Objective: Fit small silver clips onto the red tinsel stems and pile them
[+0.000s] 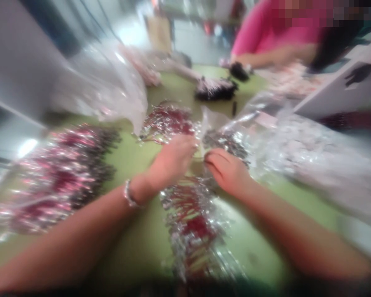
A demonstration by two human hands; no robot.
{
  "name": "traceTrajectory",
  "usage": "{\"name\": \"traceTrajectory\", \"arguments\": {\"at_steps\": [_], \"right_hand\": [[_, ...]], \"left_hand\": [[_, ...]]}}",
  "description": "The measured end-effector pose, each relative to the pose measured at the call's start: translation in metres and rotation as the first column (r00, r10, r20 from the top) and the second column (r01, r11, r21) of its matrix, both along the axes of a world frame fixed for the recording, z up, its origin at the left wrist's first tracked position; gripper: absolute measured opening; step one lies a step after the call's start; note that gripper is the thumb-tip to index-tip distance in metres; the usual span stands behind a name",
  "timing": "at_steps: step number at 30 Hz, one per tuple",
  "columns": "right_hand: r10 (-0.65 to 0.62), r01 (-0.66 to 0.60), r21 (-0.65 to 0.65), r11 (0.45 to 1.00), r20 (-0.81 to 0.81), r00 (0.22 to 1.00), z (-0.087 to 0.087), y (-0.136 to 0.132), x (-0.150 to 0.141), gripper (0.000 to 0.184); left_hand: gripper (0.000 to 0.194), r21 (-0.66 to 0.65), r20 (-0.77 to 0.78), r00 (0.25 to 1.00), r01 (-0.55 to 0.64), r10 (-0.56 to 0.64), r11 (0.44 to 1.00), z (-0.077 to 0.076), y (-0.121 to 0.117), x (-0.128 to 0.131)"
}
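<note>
My left hand (174, 159), with a beaded bracelet (128, 193) on its wrist, is at the near edge of a pile of red strands with shiny silver ends (170, 117). Its fingers look drawn together, but blur hides what they hold. Just to the right, my right hand (227, 169) has curled fingers in a pinch, on something too small to make out. Small dark grey and silver pieces (227, 140) lie just beyond it, beside clear plastic. Below both hands, a long row of red strands with silver ends (196, 227) runs toward me on the green table (136, 243).
A large pile of pink and silver strands with dark ends (64, 177) lies at left. Clear plastic bags stand at back left (111, 86) and right (312, 152). A black-tipped bundle (214, 88) lies farther back. Across the table is a person in a pink top (275, 31).
</note>
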State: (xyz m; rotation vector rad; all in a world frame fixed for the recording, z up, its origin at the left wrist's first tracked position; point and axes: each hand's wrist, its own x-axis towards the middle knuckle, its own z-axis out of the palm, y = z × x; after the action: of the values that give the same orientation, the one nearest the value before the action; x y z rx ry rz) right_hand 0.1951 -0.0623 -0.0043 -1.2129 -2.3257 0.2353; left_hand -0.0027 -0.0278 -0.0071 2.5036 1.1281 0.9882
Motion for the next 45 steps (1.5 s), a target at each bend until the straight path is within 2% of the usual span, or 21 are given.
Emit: {"name": "traceTrajectory", "arguments": {"at_steps": [2, 4, 6, 9, 11, 14, 19, 23, 26, 29, 33, 35, 38, 41, 43, 45], "right_hand": [[-0.011, 0.011, -0.054, 0.999, -0.009, 1.0, -0.001, -0.004, -0.005, 0.026], [-0.014, 0.009, -0.075, 0.997, -0.075, 0.997, -0.002, -0.005, -0.008, 0.023], [-0.059, 0.042, -0.09, 0.995, -0.191, 0.98, -0.002, -0.005, -0.006, 0.02], [-0.25, 0.202, -0.173, 0.964, -0.326, 0.912, -0.001, 0.0, 0.001, 0.016], [-0.314, 0.264, -0.193, 0.945, -0.306, 0.899, -0.001, 0.002, 0.004, 0.015], [-0.247, 0.226, -0.12, 0.967, -0.205, 0.947, -0.004, 0.003, 0.006, 0.017], [-0.199, 0.185, -0.098, 0.978, -0.152, 0.968, -0.008, 0.002, 0.004, 0.02], [-0.131, 0.109, -0.157, 0.982, -0.138, 0.982, 0.001, 0.002, 0.004, 0.019], [-0.167, 0.107, -0.266, 0.958, -0.215, 0.962, 0.009, -0.001, 0.004, 0.017], [-0.239, 0.128, -0.34, 0.932, -0.308, 0.921, 0.01, -0.003, 0.002, 0.019], [-0.231, 0.121, -0.335, 0.935, -0.312, 0.921, 0.005, -0.002, 0.0, 0.017], [-0.201, 0.103, -0.329, 0.939, -0.28, 0.938, 0.007, 0.0, 0.002, 0.017], [-0.164, 0.067, -0.41, 0.909, -0.205, 0.965, 0.015, 0.003, 0.006, 0.019], [-0.121, 0.025, -0.519, 0.854, -0.151, 0.981, 0.024, 0.002, 0.009, 0.023], [-0.124, 0.026, -0.589, 0.808, -0.128, 0.984, 0.026, 0.001, 0.009, 0.026], [-0.159, 0.058, -0.632, 0.773, -0.105, 0.982, 0.024, 0.001, 0.008, 0.028]], "left_hand": [[0.025, -0.111, -0.008, 0.997, 0.078, -0.079, 0.991, -0.004, -0.004, 0.003], [0.026, -0.227, 0.012, 0.994, 0.105, -0.105, 0.968, -0.009, -0.005, 0.006], [0.026, -0.308, 0.069, 0.996, 0.078, -0.059, 0.948, -0.013, -0.005, 0.007], [0.029, -0.411, 0.158, 0.986, 0.016, 0.054, 0.911, -0.015, -0.002, 0.004], [0.029, -0.478, 0.189, 0.977, 0.007, 0.095, 0.878, -0.015, 0.0, 0.003], [0.028, -0.509, 0.189, 0.978, 0.018, 0.092, 0.861, -0.015, -0.001, 0.003], [0.034, -0.474, 0.153, 0.988, 0.051, 0.025, 0.879, -0.016, -0.004, 0.006], [0.029, -0.389, 0.142, 0.989, 0.081, -0.027, 0.917, -0.018, -0.006, 0.003], [0.022, -0.296, 0.164, 0.984, 0.111, -0.064, 0.949, -0.015, -0.007, 0.003], [0.025, -0.315, 0.175, 0.984, 0.093, -0.038, 0.944, -0.011, -0.008, 0.004], [0.026, -0.322, 0.143, 0.989, 0.084, -0.039, 0.943, -0.013, -0.007, 0.004], [0.023, -0.256, 0.106, 0.991, 0.103, -0.078, 0.961, -0.016, -0.007, 0.001], [0.023, -0.031, -0.054, 0.989, 0.135, -0.137, 0.99, -0.016, -0.008, -0.003], [0.025, 0.195, -0.252, 0.951, 0.234, -0.182, 0.953, -0.015, -0.01, -0.007], [0.026, 0.241, -0.332, 0.916, 0.312, -0.224, 0.919, -0.014, -0.011, -0.007], [0.025, 0.212, -0.369, 0.897, 0.335, -0.243, 0.918, -0.013, -0.011, -0.006]]}}
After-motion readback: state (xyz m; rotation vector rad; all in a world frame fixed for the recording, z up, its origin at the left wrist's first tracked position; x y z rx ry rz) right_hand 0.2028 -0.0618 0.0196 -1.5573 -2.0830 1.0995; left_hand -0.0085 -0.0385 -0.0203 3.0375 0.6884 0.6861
